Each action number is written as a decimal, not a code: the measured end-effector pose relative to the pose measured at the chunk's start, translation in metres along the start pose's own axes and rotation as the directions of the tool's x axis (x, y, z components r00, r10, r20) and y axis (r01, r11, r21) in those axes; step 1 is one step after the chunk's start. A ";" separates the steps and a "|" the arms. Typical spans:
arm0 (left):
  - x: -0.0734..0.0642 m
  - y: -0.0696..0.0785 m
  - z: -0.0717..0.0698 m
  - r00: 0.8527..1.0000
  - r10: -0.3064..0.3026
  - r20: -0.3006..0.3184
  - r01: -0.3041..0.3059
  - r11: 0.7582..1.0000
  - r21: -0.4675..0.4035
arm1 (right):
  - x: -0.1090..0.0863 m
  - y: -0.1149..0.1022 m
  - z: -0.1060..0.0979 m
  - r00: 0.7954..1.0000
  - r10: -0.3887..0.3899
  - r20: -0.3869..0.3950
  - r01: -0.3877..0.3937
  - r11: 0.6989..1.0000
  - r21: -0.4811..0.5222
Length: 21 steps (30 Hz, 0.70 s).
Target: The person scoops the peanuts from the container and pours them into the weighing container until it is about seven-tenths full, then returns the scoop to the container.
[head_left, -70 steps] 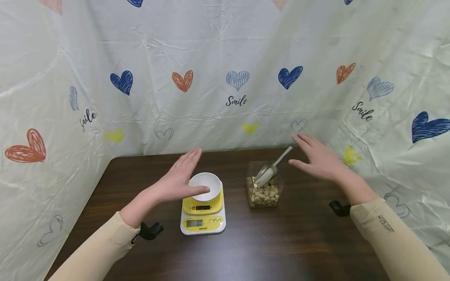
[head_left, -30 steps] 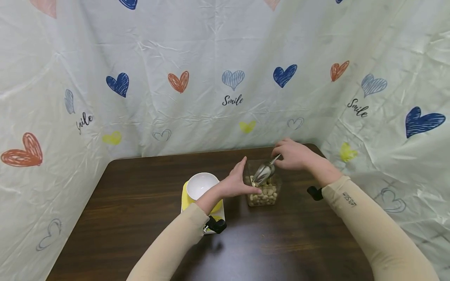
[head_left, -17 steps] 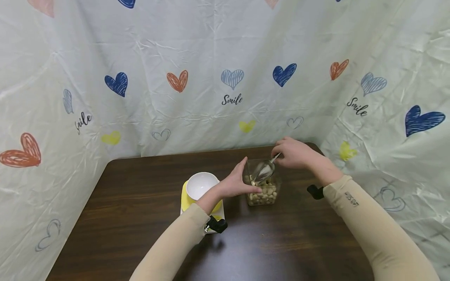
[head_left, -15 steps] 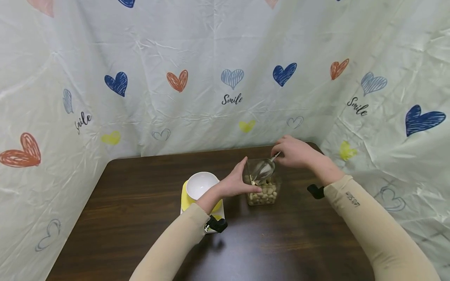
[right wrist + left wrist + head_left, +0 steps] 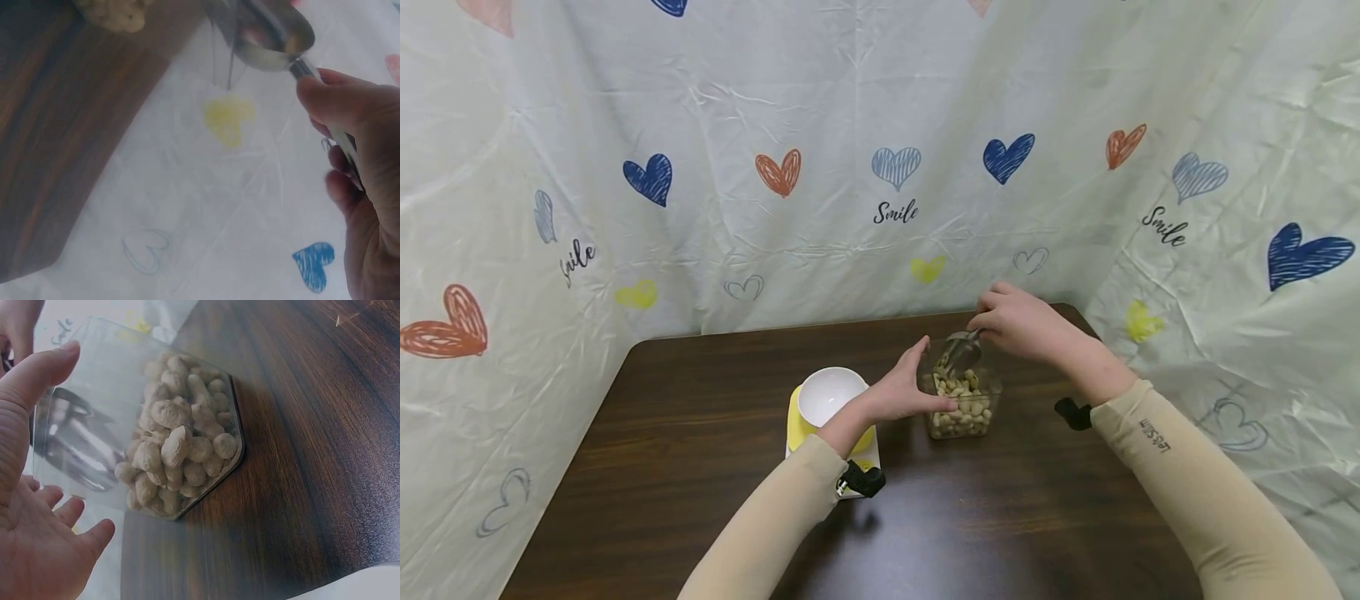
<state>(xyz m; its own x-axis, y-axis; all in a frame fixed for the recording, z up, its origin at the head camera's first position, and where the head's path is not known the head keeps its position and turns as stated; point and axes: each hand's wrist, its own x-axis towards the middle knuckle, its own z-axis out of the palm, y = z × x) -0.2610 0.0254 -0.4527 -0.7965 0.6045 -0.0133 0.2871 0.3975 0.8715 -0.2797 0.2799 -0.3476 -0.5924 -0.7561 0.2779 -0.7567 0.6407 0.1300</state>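
A clear square container [image 5: 962, 417] partly filled with unshelled peanuts [image 5: 181, 437] stands on the table. My left hand [image 5: 902, 393] holds it at its left side, thumb on the front wall and fingers spread towards the back corner. My right hand [image 5: 1018, 321] grips the handle of a metal scoop [image 5: 959, 354] from above. The scoop's bowl is tilted inside the container, near the back rim above the peanuts. In the right wrist view, the thumb presses along the scoop's handle [image 5: 340, 140] and the fingers curl under it.
Left of the container, a white bowl [image 5: 831, 396] sits on a yellow and white kitchen scale [image 5: 795, 425], which my left forearm partly covers. The dark wooden table [image 5: 700, 433] ends at a heart-printed curtain [image 5: 820, 250] behind and at both sides.
Both hands moved in from a raised, open pose; the left took hold of the container, the right the scoop's handle. Within the last half second the scoop's bowl has shifted up and back.
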 end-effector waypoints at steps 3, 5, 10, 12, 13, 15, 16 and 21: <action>0.001 -0.002 0.001 1.000 0.000 0.001 0.000 1.000 -0.005 | 0.001 -0.004 0.005 0.999 -0.038 -0.011 0.038 0.998 -0.040; 0.001 -0.003 0.002 1.000 0.000 0.000 0.000 1.000 -0.001 | 0.001 -0.007 0.009 0.999 -0.052 -0.008 0.052 0.996 -0.067; -0.001 -0.001 0.000 1.000 -0.006 -0.003 0.006 1.000 0.016 | -0.001 -0.007 0.013 0.999 -0.025 0.040 0.025 1.000 -0.006; -0.001 0.001 -0.001 1.000 -0.013 -0.007 0.013 1.000 0.026 | -0.003 -0.006 0.011 0.996 0.013 0.084 -0.019 0.998 0.064; -0.002 0.001 -0.001 1.000 -0.016 -0.008 0.017 0.999 0.033 | -0.004 -0.006 0.009 0.993 0.035 0.111 -0.046 0.994 0.096; -0.002 0.002 -0.001 1.000 -0.023 -0.011 0.023 0.999 0.042 | -0.005 -0.006 0.007 0.986 0.071 0.154 -0.092 0.986 0.138; -0.002 0.002 0.000 1.000 -0.024 -0.012 0.025 0.999 0.042 | -0.005 -0.006 0.006 0.982 0.080 0.169 -0.105 0.984 0.147; -0.001 0.002 0.002 1.000 -0.017 -0.025 0.018 0.999 0.044 | -0.006 -0.009 0.007 0.985 0.072 0.157 -0.093 0.987 0.133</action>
<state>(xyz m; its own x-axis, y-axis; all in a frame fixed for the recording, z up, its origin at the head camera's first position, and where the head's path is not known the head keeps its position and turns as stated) -0.2583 0.0269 -0.4524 -0.8146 0.5798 -0.0158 0.2956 0.4385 0.8487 -0.2717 0.2776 -0.3568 -0.6815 -0.7195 0.1339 -0.7280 0.6851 -0.0242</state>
